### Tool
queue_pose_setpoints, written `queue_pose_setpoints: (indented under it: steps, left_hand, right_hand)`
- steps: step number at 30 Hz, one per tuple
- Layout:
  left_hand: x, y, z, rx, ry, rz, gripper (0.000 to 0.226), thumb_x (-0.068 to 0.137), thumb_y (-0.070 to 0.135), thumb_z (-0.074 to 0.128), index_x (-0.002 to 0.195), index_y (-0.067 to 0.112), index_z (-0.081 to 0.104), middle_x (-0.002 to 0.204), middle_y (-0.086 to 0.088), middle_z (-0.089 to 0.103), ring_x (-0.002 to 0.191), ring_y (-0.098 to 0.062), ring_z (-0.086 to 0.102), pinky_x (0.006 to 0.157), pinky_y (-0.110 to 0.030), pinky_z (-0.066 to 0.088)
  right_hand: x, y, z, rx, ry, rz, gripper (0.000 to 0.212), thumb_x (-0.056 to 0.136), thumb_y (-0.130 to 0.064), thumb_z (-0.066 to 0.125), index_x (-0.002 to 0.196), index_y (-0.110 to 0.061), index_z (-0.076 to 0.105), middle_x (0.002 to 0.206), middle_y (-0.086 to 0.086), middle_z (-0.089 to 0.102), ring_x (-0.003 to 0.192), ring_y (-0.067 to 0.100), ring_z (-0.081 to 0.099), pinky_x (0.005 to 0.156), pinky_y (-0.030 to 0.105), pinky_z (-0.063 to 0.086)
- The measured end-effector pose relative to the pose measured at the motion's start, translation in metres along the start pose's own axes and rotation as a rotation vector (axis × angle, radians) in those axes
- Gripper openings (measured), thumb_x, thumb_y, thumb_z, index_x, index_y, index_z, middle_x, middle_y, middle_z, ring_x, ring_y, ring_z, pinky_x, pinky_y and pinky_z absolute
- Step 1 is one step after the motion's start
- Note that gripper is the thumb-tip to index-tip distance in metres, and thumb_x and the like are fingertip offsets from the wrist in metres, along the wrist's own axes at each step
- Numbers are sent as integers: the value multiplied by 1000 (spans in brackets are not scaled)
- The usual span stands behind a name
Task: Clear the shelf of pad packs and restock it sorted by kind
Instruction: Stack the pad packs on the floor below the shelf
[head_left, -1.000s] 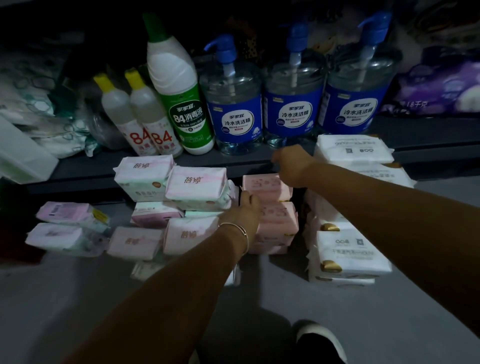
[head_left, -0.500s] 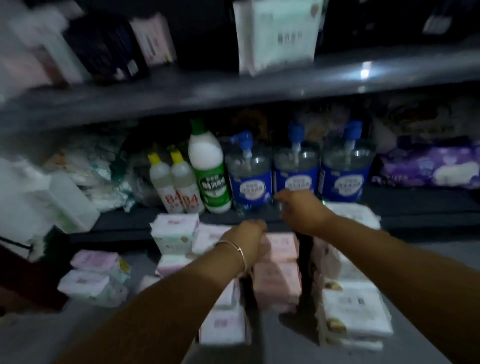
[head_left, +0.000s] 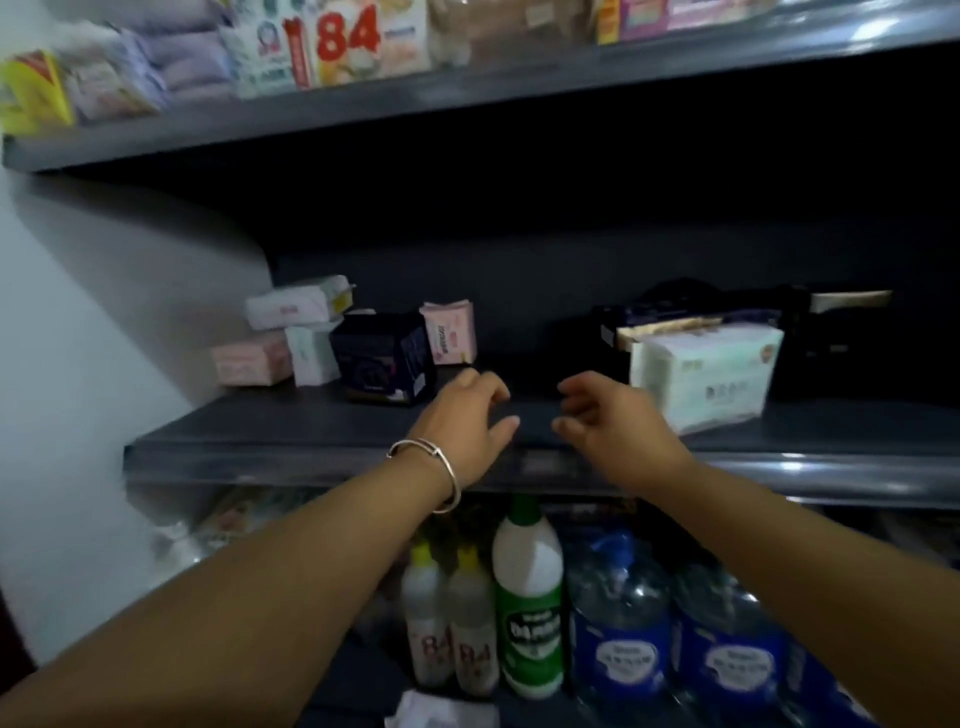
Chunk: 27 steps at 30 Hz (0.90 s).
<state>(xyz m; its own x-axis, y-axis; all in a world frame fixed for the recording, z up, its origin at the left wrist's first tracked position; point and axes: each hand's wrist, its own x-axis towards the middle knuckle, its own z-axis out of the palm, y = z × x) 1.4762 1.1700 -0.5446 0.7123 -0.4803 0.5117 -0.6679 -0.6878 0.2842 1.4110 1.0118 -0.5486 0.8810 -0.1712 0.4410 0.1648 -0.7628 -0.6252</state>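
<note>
The dark middle shelf (head_left: 291, 431) holds pad packs at both ends. At its left stand a white pack (head_left: 296, 307), a pale pink pack (head_left: 252, 359), a dark navy pack (head_left: 382, 358) and an upright pink pack (head_left: 449, 332). On the right lies a large white and green pack (head_left: 706, 376) with dark packs (head_left: 810, 343) behind it. My left hand (head_left: 467, 421), with a bracelet at the wrist, hovers over the shelf's front edge just right of the navy pack, fingers loosely curled, holding nothing. My right hand (head_left: 608, 415) hovers beside it, empty too, left of the white and green pack.
The upper shelf (head_left: 467, 88) carries assorted packets. Below stand two small 84 bottles (head_left: 452, 639), a green and white bottle (head_left: 530, 597) and blue pump bottles (head_left: 623, 623). A white wall (head_left: 78, 338) closes the left side. A white pack's corner (head_left: 441, 712) shows at the bottom.
My view has swung up from the floor piles to the middle shelf. Both hands have risen from the pink packs on the floor to the shelf's front edge, empty.
</note>
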Motion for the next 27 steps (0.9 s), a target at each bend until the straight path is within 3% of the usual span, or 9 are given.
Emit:
queue_pose_setpoints:
  steps: [5,11,18,22,25,27]
  left_hand:
    - [51,-66,-28,62,70,-14,33,89,26,59,118,11,55,116,-7,50,109,-24,49,95,-38,42]
    - [109,-147,-56,103,233,-23,28,93,9,48,119,8,57,122,-13,53,116,-29,46,102,-35,35]
    - [163,-227,-67,-7,151,-54,29,96,12,43,123,10,56,124,-11,56,115,-27,52,101,-36,41]
    - [184,-255,-67,-109,101,-36,31,99,11,39,125,11,55,126,-10,57,114,-23,56,97,-24,41]
    - [194,-273,-62,-153,63,-48,32,100,10,37,128,8,53,125,-7,58,113,-16,54,80,-1,33]
    - [197,-285,-56,-199,52,-62,33,100,7,36,129,6,52,126,-10,57,115,-15,53,75,4,29]
  right_hand:
    - [76,-11,35,-67,-8,13,53,85,-21,68,134,-14,48,128,7,57,111,23,57,94,30,46]
    - [156,-9,75,-256,-44,17,67,81,-23,72,140,-16,42,139,10,46,125,26,48,104,30,39]
    - [228,-7,123,-437,-125,16,81,86,-28,66,150,-25,17,158,6,11,141,33,21,115,35,25]
    - [270,-8,143,-492,-132,-32,90,86,-26,67,151,-24,5,159,6,-7,145,30,11,116,33,17]
    - [296,-8,154,-521,-135,-18,93,86,-18,66,151,-22,-1,158,6,-15,146,31,6,116,33,17]
    - [309,-8,159,-537,-149,-3,92,89,-15,62,151,-20,-6,157,8,-20,146,33,4,115,33,17]
